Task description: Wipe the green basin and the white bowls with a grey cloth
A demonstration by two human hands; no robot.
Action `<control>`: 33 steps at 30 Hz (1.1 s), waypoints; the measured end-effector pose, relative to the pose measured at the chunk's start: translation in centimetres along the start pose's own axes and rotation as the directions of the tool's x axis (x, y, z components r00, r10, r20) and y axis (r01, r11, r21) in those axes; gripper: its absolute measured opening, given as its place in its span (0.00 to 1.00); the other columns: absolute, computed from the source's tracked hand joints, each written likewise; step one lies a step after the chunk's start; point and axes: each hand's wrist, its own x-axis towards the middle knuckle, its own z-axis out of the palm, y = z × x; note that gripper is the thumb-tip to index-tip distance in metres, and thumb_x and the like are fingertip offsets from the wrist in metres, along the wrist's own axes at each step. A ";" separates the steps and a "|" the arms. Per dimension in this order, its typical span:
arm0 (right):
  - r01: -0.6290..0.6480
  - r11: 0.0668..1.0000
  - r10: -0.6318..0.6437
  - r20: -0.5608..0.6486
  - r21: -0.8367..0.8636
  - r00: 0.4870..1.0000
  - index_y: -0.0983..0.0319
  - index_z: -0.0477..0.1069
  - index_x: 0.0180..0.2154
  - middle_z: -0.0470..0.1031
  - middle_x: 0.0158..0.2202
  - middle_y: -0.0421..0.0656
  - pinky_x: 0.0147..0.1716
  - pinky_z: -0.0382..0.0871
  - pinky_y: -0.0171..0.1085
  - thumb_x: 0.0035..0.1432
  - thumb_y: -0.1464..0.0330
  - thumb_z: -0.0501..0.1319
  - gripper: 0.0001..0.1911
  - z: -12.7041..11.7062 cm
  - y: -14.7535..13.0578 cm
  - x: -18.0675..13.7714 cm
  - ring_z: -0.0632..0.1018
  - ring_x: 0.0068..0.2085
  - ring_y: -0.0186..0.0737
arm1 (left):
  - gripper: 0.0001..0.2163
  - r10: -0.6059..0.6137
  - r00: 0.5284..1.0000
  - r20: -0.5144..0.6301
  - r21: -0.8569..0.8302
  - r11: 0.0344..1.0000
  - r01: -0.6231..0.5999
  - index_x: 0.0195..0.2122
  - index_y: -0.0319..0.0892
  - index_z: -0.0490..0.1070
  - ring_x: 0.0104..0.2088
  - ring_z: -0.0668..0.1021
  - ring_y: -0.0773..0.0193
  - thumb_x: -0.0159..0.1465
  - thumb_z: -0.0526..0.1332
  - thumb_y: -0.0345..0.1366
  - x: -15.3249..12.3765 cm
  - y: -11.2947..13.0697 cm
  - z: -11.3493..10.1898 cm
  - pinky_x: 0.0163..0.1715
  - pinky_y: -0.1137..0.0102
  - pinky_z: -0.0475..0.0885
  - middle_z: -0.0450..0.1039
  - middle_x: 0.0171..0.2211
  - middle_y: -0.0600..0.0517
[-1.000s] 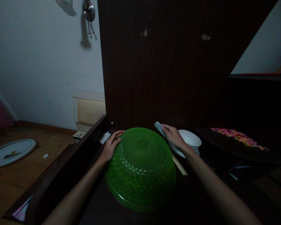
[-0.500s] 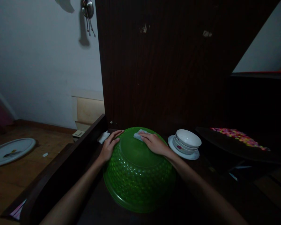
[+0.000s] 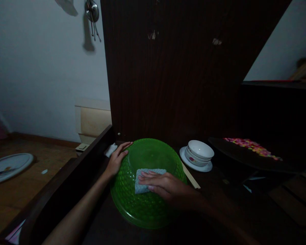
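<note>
A green plastic basin [image 3: 153, 154] with a bumpy, shiny side stands upside down on the dark surface in front of me. My left hand [image 3: 116, 160] holds the basin's left side, thumb near the edge of its base and fingers reaching toward the back. Under the fingers of my right hand [image 3: 165, 185] lies a folded light grey-blue cloth [image 3: 140, 182], pressed onto the near part of the base and the sloping side. The hand covers part of the cloth, and the right forearm is in deep shadow.
Stacked white bowls [image 3: 201, 149] sit on a white plate [image 3: 209, 167] to the right, with pale chopsticks [image 3: 192, 177] beside the basin. Crumpled white tissue [image 3: 111, 149] lies by the raised left edge board [image 3: 73, 177]. A dark panel [image 3: 168, 85] rises behind.
My right hand and the cloth have slid from the far part of the basin's base toward me, onto its near edge. The chopsticks have come into view. My left hand keeps its place.
</note>
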 end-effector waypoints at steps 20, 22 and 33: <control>-0.366 0.927 0.250 -0.601 -0.078 0.760 0.60 0.80 0.47 0.82 0.48 0.47 0.56 0.70 0.50 0.65 0.62 0.55 0.18 -8.3 11.4 4.2 0.79 0.54 0.53 | 0.20 0.004 1.000 0.012 0.038 0.999 -0.004 0.56 0.42 0.72 0.63 0.71 0.47 0.64 0.59 0.42 -0.1 0.0 0.0 0.66 0.50 0.59 0.73 0.60 0.43; -0.355 0.927 0.233 -0.552 -0.123 0.800 0.59 0.80 0.49 0.81 0.51 0.47 0.58 0.68 0.48 0.66 0.66 0.55 0.17 -7.3 11.1 5.8 0.77 0.57 0.52 | 0.20 0.003 1.000 0.014 0.046 0.999 -0.003 0.56 0.42 0.71 0.63 0.71 0.47 0.65 0.59 0.42 -0.1 -0.1 0.0 0.65 0.50 0.59 0.73 0.60 0.44; -0.026 0.988 -0.004 -0.193 -0.151 0.981 0.56 0.75 0.56 0.75 0.59 0.43 0.62 0.64 0.44 0.70 0.69 0.53 0.19 0.4 2.5 8.1 0.75 0.60 0.43 | 0.20 0.022 1.000 0.003 0.116 0.993 -0.023 0.55 0.42 0.72 0.62 0.72 0.49 0.64 0.56 0.43 0.1 -0.1 -0.1 0.66 0.50 0.59 0.74 0.59 0.45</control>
